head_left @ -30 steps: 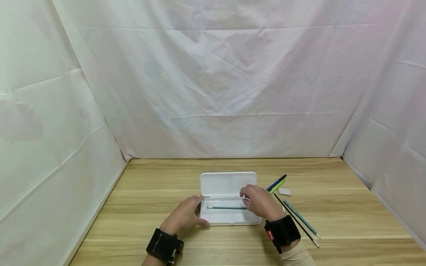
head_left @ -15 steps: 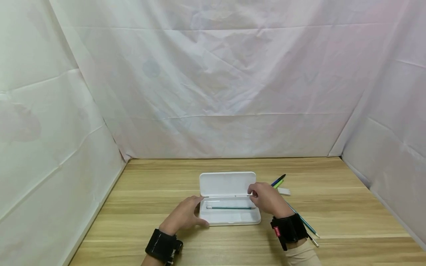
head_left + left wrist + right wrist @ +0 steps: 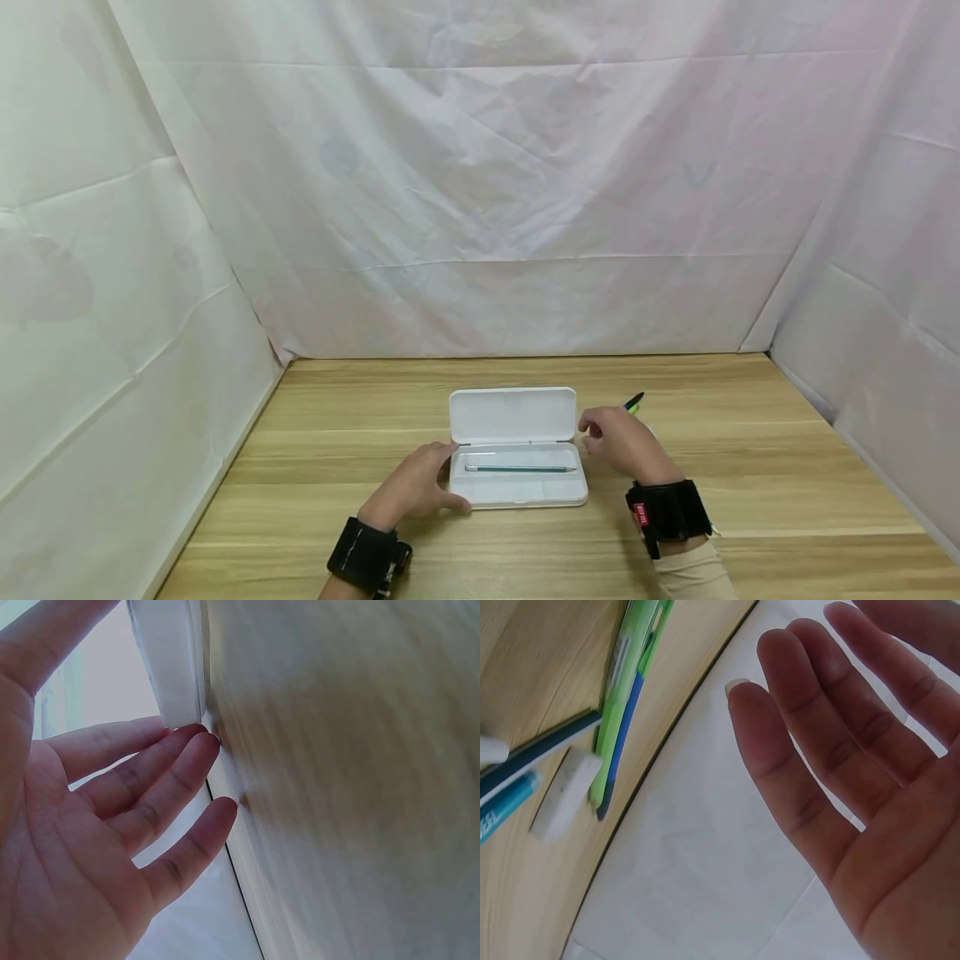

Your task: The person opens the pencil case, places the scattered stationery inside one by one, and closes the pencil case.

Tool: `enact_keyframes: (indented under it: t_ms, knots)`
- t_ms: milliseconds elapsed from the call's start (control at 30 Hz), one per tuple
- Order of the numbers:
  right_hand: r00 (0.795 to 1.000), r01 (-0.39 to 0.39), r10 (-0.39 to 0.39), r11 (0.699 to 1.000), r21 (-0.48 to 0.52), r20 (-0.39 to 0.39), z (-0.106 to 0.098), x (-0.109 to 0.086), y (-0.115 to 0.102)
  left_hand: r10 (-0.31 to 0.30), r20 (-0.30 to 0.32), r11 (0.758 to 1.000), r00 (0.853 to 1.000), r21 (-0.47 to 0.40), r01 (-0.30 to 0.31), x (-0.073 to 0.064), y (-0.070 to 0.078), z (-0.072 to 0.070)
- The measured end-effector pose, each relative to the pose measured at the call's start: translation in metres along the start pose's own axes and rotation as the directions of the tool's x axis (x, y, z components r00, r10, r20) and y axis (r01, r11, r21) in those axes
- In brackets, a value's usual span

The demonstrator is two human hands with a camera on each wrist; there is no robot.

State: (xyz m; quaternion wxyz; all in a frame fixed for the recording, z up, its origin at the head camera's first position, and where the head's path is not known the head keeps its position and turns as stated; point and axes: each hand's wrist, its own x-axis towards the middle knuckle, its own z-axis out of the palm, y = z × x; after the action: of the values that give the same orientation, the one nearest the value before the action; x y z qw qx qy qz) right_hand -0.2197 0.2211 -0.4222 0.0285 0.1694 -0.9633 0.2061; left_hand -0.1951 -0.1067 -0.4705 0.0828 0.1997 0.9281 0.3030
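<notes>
A white pencil case (image 3: 517,492) lies on the table with its lid (image 3: 513,415) raised at the back. Inside it is a teal pencil (image 3: 520,469), white end to the left and point to the right. My left hand (image 3: 416,486) holds the case by its left end, thumb at the front corner and fingers at the back corner. In the left wrist view, the fingertips touch the case's white edge (image 3: 176,667). My right hand (image 3: 624,443) hovers just right of the case, with nothing in its fingers. The right wrist view shows those fingers (image 3: 802,697) loosely extended.
Right of the case lie a green pen (image 3: 619,705), a blue pen (image 3: 628,724), a white eraser (image 3: 566,795), a dark pencil (image 3: 536,754) and a teal one (image 3: 506,806). In the head view my right arm covers most of these. White cloth (image 3: 517,208) hangs around the wooden table.
My right hand has drawn away from over the case to the right, uncovering the whole teal pencil and covering more loose items. The left hand keeps its place on the case.
</notes>
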Motion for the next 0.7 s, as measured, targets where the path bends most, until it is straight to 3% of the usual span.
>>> enact_keyframes:
  t_ms: [267, 700]
  knots:
    - [0.999, -0.043, 0.043, 0.999, 0.016, 0.025, -0.011, -0.004, 0.01, -0.018, 0.003, 1.0, 1.0, 0.001, 0.018, -0.001, 0.0, -0.001]
    - [0.996, -0.093, 0.093, 0.995, 0.038, -0.005, -0.02, -0.01, 0.038, -0.017, -0.001, 1.0, 1.0, 0.003, 0.017, -0.002, 0.001, -0.001]
